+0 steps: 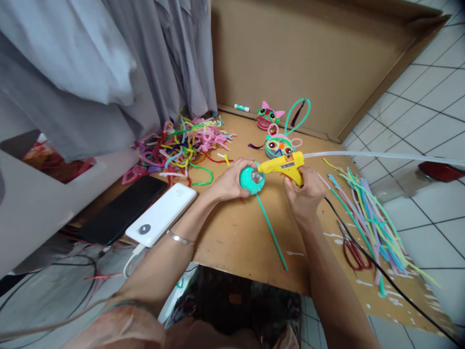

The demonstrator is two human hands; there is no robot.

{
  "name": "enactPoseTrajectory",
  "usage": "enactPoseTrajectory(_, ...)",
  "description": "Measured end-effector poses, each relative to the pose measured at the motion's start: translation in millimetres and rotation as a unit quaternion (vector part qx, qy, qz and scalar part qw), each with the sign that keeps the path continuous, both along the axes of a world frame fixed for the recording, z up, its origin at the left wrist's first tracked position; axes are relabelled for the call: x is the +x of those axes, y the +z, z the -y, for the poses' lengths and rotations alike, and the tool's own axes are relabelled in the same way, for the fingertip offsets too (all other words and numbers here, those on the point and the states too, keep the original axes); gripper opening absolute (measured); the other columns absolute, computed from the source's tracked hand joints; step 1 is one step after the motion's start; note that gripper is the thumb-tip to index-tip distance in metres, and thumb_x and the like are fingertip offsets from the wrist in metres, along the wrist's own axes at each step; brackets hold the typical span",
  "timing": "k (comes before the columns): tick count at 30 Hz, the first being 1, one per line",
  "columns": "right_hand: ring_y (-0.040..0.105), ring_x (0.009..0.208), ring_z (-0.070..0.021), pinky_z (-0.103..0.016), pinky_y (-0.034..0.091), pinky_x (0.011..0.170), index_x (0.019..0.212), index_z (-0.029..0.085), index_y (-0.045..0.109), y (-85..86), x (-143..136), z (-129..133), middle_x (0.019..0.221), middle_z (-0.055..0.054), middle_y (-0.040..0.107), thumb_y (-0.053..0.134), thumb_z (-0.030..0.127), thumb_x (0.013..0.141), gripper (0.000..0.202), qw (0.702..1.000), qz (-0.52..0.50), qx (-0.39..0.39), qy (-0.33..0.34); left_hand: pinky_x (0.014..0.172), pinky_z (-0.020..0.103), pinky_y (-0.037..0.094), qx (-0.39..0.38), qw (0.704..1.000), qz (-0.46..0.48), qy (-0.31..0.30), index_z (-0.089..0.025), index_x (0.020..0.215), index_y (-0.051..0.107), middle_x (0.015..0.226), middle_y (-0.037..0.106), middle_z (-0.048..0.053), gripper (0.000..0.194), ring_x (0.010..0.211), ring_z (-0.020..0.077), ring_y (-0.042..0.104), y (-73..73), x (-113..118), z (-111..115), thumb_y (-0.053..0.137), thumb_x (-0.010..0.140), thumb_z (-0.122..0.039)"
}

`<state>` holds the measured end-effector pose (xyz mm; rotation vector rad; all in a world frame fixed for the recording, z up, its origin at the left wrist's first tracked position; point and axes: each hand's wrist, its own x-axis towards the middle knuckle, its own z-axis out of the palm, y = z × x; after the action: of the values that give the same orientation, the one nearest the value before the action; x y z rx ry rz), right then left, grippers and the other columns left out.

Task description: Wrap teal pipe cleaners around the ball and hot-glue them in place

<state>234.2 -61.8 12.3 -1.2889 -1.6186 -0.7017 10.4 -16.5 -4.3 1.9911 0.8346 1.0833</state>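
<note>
My left hand (232, 183) is closed around a round turquoise ball (250, 182) that looks wrapped in pipe cleaner, with a clear patch on its right side. A straight turquoise pipe cleaner (271, 230) runs from beneath the ball toward the table's front edge. In my right hand (305, 191) is a yellow hot glue gun (283, 166), its nozzle close against the clear patch; I cannot tell if they touch. A long translucent glue stick (363, 153) sticks out of the gun's back. Just beyond stands a decorated pipe-cleaner animal face (279, 145).
A tangle of coloured pipe cleaners (185, 145) lies back left, near a black phone (123, 208) and a white power bank (162, 213). Red-handled scissors (354, 252), a pipe-cleaner bundle (374, 218) and a black cord (385, 274) lie right. A second animal face (268, 116) sits by the cardboard wall (283, 58).
</note>
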Motion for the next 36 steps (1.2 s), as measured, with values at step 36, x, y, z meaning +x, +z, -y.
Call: enactPoseTrajectory(36,0.061,0.067,-0.0193,-0.031,0.048,0.065,0.091,0.021,0.06,0.8,3.6,-2.7,0.079,-0.003,0.067,0.063,0.027,0.077,0.015,0.998,-0.059,-0.007,0.028,0.113,0.049,0.04,-0.011,1.0,-0.015,-0.003,-0.019,0.119,0.056,0.138,0.052,0.011,0.072,0.129,0.0336,0.052,3.3,-2.1,-3.6,0.073,0.049,-0.019)
